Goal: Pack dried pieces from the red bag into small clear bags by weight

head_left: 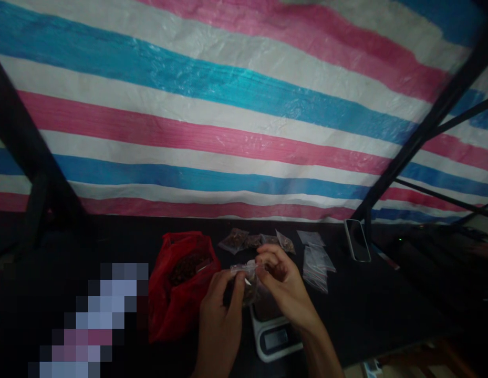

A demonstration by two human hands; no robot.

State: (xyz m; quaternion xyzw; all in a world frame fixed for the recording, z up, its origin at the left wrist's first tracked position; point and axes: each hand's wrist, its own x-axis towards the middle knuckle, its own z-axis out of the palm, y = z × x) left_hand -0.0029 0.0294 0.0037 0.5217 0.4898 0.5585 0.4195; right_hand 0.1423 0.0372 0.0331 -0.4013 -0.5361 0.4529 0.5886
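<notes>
Between my two hands is a small clear zip bag (pixel 249 291) with dark contents. My left hand (pixel 223 302) pinches it near its top left, and the fingers of my right hand (pixel 281 281) close on its upper right edge. Under the bag and my right hand sits a white digital scale (pixel 263 354), its pan partly hidden and its display too dim to read. Left of my left hand stands an open red bag (pixel 159 310) holding dark brown pieces (pixel 184 269), with a small pale item lying on them.
Several filled zip bags (pixel 234 240) lie behind my hands. Flat, unfilled zip bags (pixel 315 265) are to the right, and a phone (pixel 357 241) leans by a dark frame post (pixel 401 144). Striped plastic sheeting (pixel 228 131) hangs behind the black table (pixel 370 315).
</notes>
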